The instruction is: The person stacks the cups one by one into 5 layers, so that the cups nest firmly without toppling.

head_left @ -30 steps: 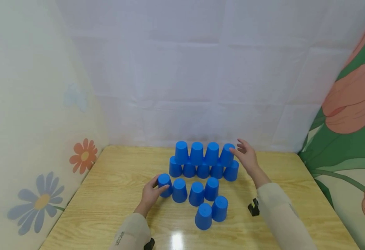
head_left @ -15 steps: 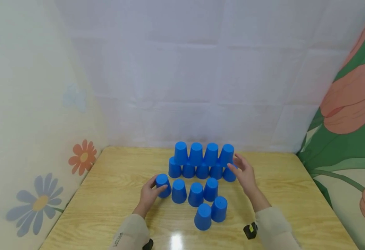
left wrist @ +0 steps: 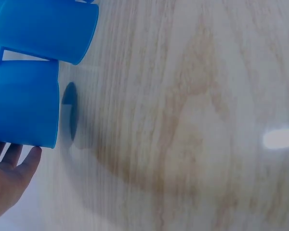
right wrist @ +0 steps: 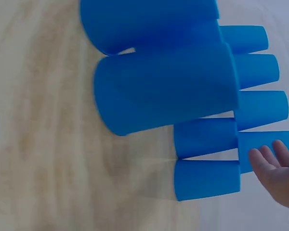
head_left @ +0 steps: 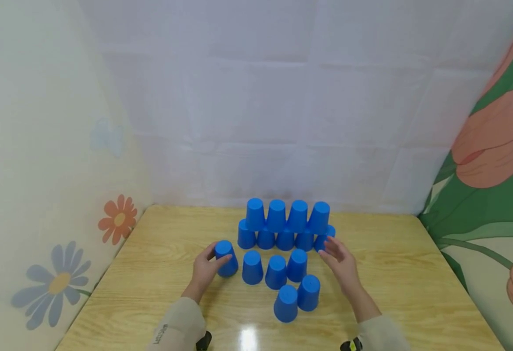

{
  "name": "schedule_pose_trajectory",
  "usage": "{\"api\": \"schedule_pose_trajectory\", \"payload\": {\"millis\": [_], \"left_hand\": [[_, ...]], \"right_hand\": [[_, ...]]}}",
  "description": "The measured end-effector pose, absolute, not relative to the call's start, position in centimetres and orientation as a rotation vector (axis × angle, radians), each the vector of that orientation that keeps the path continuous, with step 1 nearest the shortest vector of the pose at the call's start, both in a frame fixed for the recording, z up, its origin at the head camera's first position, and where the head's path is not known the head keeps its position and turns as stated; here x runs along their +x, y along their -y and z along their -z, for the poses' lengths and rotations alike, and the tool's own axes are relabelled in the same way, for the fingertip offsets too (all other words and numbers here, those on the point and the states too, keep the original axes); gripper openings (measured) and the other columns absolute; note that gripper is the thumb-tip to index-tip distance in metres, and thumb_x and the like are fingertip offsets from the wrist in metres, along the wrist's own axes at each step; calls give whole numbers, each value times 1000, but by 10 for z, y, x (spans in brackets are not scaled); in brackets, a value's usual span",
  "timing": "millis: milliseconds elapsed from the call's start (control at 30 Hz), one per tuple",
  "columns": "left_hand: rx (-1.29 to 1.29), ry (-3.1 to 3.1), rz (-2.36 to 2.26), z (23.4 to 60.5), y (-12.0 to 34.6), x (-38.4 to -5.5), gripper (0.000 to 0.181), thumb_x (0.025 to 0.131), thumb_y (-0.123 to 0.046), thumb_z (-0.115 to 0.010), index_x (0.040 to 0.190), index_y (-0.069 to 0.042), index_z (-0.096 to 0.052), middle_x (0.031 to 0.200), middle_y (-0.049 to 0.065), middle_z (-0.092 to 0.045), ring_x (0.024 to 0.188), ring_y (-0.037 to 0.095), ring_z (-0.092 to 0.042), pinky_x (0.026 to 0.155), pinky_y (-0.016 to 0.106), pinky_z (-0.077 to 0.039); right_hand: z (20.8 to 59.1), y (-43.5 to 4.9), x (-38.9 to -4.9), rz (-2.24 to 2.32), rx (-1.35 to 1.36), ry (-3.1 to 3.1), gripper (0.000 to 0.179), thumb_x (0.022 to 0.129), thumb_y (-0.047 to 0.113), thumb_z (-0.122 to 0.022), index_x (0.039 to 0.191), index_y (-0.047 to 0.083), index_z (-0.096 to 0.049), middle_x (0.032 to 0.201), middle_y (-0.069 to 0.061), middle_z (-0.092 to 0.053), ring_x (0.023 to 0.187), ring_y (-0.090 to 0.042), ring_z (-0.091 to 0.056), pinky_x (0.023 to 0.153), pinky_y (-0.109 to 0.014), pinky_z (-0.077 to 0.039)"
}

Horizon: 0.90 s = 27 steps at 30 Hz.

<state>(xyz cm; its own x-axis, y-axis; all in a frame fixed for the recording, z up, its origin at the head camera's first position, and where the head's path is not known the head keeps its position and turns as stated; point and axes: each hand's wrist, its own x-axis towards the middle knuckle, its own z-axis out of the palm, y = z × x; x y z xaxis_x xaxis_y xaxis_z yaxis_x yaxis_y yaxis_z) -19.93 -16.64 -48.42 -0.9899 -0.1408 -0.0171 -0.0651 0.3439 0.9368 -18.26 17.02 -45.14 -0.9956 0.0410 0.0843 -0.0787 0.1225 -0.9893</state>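
Observation:
With thumb and fingers on either side, my left hand point(head_left: 206, 272) grips an upside-down blue cup point(head_left: 226, 258) at the left end of the near cups. In the left wrist view, that cup point(left wrist: 24, 103) has a dark shadow beside its rim, and my fingers point(left wrist: 26, 166) lie along its side. My right hand point(head_left: 342, 265) holds nothing; its fingers are spread in front of the right end of a two-tier cup wall. The right wrist view has this hand point(right wrist: 282, 175) overlapping an upper-tier cup point(right wrist: 262, 142).
The wall has several upside-down cups below and an upper tier point(head_left: 276, 215) standing across their gaps. Nearer stand several single cups, among them a left one point(head_left: 252, 267) and a front one point(head_left: 286, 303). A white cloth point(head_left: 256, 122) hangs behind the wooden table point(head_left: 160, 292).
My left hand has moved left with its cup, widening the gap to the neighbouring cup. My right hand has come away from the upper-tier end cup, down and toward me.

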Motion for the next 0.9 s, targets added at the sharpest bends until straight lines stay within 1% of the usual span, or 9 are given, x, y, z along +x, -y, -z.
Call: {"api": "schedule_pose_trajectory", "payload": {"millis": [100,167,267,333,400,567,733,900], "left_hand": [[182,2521,1750,481,168,-201,54,76,-33,-65,120,-10,-47,122,13,-47,115,32,-36,91,47,-32],[179,2516,1754,478,169,-201,55,76,-33,-65,121,-9,-46,123,14,-45,116,32,-36,92,47,-32],[197,2508,1757,473,171,-202,56,76,-32,-64,123,-9,-44,125,13,-44,116,31,-35,92,46,-31],[201,2507,1751,470,173,-203,57,77,-32,-64,124,-8,-44,125,14,-43,117,31,-34,93,46,-31],[197,2501,1741,465,175,-205,56,77,-32,-64,124,-8,-43,125,14,-43,117,31,-34,93,46,-31],[162,2463,1707,452,178,-212,56,77,-30,-65,122,-5,-45,123,16,-45,115,33,-37,91,47,-32],[129,2414,1672,439,182,-222,53,76,-27,-66,121,-4,-47,120,18,-47,112,33,-40,90,47,-33],[123,2411,1641,426,186,-231,53,76,-29,-65,120,-4,-47,119,18,-48,112,33,-41,90,47,-33]], "right_hand": [[459,-169,-175,-2032,80,2297,54,80,21,-62,126,2,-40,121,-20,-45,111,-32,-42,88,-40,-38],[463,-168,-169,-2038,107,2312,53,80,18,-62,125,1,-40,121,-21,-45,111,-34,-41,89,-40,-37],[471,-166,-162,-2038,110,2366,55,81,22,-61,127,3,-38,123,-21,-42,113,-35,-39,89,-43,-36],[476,-164,-159,-2039,78,2418,57,80,27,-62,128,7,-37,124,-19,-42,114,-34,-38,89,-44,-36],[481,-163,-157,-2045,62,2451,60,79,28,-63,128,7,-37,125,-19,-42,114,-34,-38,88,-45,-36],[491,-158,-155,-2067,55,2485,63,77,26,-65,129,5,-36,124,-21,-41,113,-36,-38,89,-47,-34],[495,-153,-153,-2074,15,2531,70,75,34,-66,129,4,-35,125,-21,-41,114,-36,-36,90,-49,-32],[498,-150,-150,-2069,-16,2535,72,73,34,-67,129,2,-35,124,-22,-40,112,-37,-38,89,-50,-33]]}}
